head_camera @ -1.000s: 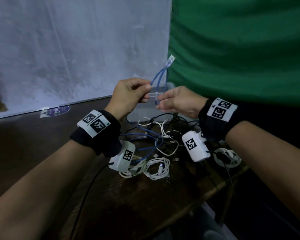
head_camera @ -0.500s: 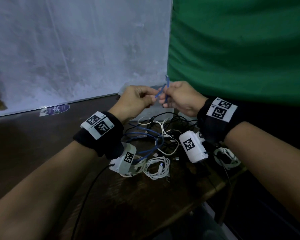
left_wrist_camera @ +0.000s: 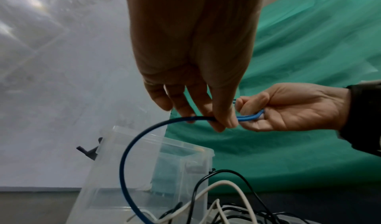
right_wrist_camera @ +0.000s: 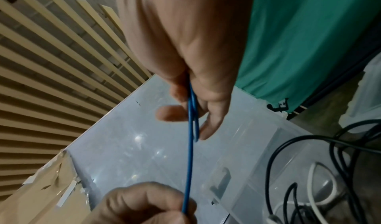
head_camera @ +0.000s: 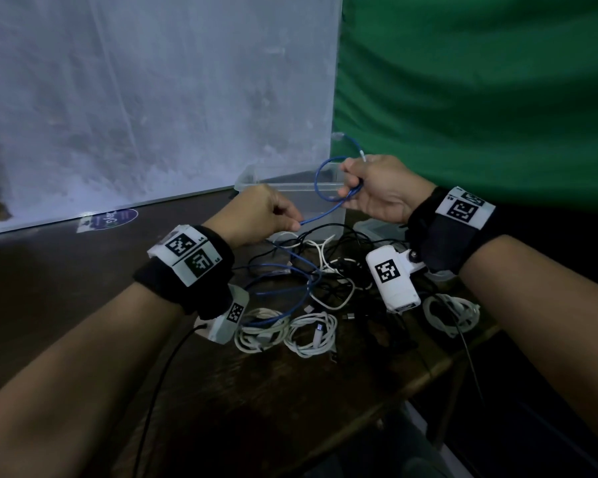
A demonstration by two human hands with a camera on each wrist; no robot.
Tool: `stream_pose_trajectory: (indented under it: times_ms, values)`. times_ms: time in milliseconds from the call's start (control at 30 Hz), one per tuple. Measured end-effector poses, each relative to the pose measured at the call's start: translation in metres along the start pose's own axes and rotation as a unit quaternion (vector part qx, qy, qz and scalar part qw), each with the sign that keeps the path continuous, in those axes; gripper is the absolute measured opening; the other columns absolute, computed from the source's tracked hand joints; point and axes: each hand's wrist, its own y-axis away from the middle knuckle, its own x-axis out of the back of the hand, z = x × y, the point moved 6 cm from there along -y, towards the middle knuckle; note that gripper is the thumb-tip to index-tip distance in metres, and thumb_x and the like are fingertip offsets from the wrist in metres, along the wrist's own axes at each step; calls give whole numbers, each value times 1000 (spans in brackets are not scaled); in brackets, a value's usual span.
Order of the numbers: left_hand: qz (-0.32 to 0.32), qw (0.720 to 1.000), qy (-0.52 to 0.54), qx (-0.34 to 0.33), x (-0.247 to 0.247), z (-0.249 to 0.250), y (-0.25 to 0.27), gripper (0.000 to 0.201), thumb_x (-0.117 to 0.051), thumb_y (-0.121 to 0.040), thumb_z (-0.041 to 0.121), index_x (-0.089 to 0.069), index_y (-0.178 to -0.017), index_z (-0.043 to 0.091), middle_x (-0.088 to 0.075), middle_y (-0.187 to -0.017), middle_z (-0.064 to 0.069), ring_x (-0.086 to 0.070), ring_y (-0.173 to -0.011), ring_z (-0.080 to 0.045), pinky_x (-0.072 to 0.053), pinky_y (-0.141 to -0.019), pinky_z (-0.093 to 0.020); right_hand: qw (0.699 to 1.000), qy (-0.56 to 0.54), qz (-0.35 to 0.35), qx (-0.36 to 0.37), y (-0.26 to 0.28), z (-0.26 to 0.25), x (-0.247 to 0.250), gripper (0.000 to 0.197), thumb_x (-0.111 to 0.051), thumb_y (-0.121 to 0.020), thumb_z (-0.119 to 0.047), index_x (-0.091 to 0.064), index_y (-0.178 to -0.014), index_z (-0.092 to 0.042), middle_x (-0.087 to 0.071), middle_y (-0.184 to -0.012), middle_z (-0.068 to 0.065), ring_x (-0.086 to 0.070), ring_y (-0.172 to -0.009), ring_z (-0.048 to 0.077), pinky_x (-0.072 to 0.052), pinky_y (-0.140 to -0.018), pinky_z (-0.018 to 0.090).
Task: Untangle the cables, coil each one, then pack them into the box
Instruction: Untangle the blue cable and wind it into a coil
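Note:
A thin blue network cable [head_camera: 319, 177] runs between both hands above the clear plastic box [head_camera: 256, 183]. My right hand [head_camera: 351, 188] grips a small loop of it, and the clear connector [head_camera: 337, 135] sticks up behind the knuckles. My left hand [head_camera: 292, 220] pinches the same cable lower down; from there it drops into the tangle [head_camera: 311, 270] of black, white and blue cables on the table. The left wrist view shows the left fingertips [left_wrist_camera: 223, 120] pinching the blue cable [left_wrist_camera: 144, 134] beside the right hand [left_wrist_camera: 288, 110]. In the right wrist view the loop [right_wrist_camera: 192, 113] lies under the right fingers.
Three coiled white cables [head_camera: 311, 334] [head_camera: 256, 334] [head_camera: 451, 313] lie on the dark wooden table [head_camera: 83, 288] in front of the tangle. A white panel [head_camera: 152, 98] and green cloth [head_camera: 480, 81] stand behind the box. The table edge runs close on the right.
The hands, close together a moment ago, have drawn apart. The right hand now holds a loop of the blue cable, and the left has slid down the cable toward the tangle.

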Motion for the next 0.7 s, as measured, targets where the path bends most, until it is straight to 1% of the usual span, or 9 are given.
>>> stream_pose_trajectory:
  times_ms: [67, 167, 233, 300, 367, 433, 500, 567, 700]
  values:
    - [-2, 999, -47, 5, 3, -1, -1, 15, -73, -80, 24, -75, -94, 17, -67, -86, 4, -58, -82, -7, -39, -76, -18, 1000, -10, -6, 2, 0, -2, -1, 22, -37, -102, -11, -45, -82, -11, -37, -44, -3, -41, -37, 10, -53, -57, 31]
    - [-14, 996, -85, 30, 5, -5, -2, 9, -69, -84, 29, -72, -86, 20, -64, -80, 6, -57, -77, -9, -41, -73, -22, 1000, 0, -11, 2, 2, -5, -3, 28, -36, -103, -23, -43, -78, -13, -31, -44, -4, -31, -36, 8, -52, -59, 32]
    - [-39, 996, -62, 54, 1, -11, -1, 17, -63, -89, 31, -66, -81, 16, -66, -71, 3, -60, -65, -14, -46, -68, -24, 1000, 14, -9, -9, 3, -7, -3, 34, -34, -102, -38, -42, -77, -15, -27, -44, -6, -27, -35, 8, -45, -54, 24]
    - [-47, 996, 10, 77, -3, -15, 0, 22, -56, -93, 29, -61, -81, 11, -67, -71, -1, -61, -57, -15, -51, -67, -28, 1000, 27, -7, -7, 4, -10, -2, 36, -31, -103, -37, -42, -76, -16, -28, -48, -5, -23, -35, 7, -38, -45, 18]
    - [-6, 987, 115, 110, -1, -20, 1, 25, -53, -95, 28, -60, -86, 6, -66, -77, -6, -63, -57, -13, -55, -64, -28, 999, 44, -20, 8, 4, -12, -2, 33, -31, -104, -24, -44, -76, -13, -29, -48, -5, -24, -35, 7, -41, -47, 23]
    - [61, 967, 202, 144, 7, -26, 1, 26, -57, -94, 25, -61, -84, 1, -64, -73, -11, -63, -50, -9, -55, -56, -22, 998, 54, -41, 7, 5, -11, -1, 31, -32, -103, -17, -49, -78, -9, -31, -44, -6, -27, -35, 7, -45, -55, 27]
    - [122, 952, 231, 161, 17, -30, 1, 20, -62, -90, 14, -60, -73, 4, -64, -63, -11, -61, -45, -7, -56, -55, -23, 997, 61, -48, 1, 5, -9, 0, 29, -33, -103, -14, -55, -86, -6, -32, -45, -6, -27, -37, 7, -44, -53, 25]
    - [179, 933, 262, 170, 27, -32, 1, 15, -60, -85, 0, -57, -72, 7, -61, -60, -10, -60, -42, -7, -55, -52, -23, 995, 85, -46, 0, 5, -8, 0, 27, -34, -102, -15, -59, -98, -8, -27, -51, -5, -23, -39, 7, -42, -47, 22]
    - [223, 890, 360, 168, 35, -30, 4, 31, -55, -86, -9, -36, -100, 11, -58, -76, -16, -56, -48, -15, -53, -51, -22, 987, 152, -57, 13, 5, 0, -3, 25, -38, -101, -14, -61, -93, -9, -30, -55, -3, -27, -37, 6, -46, -44, 21]
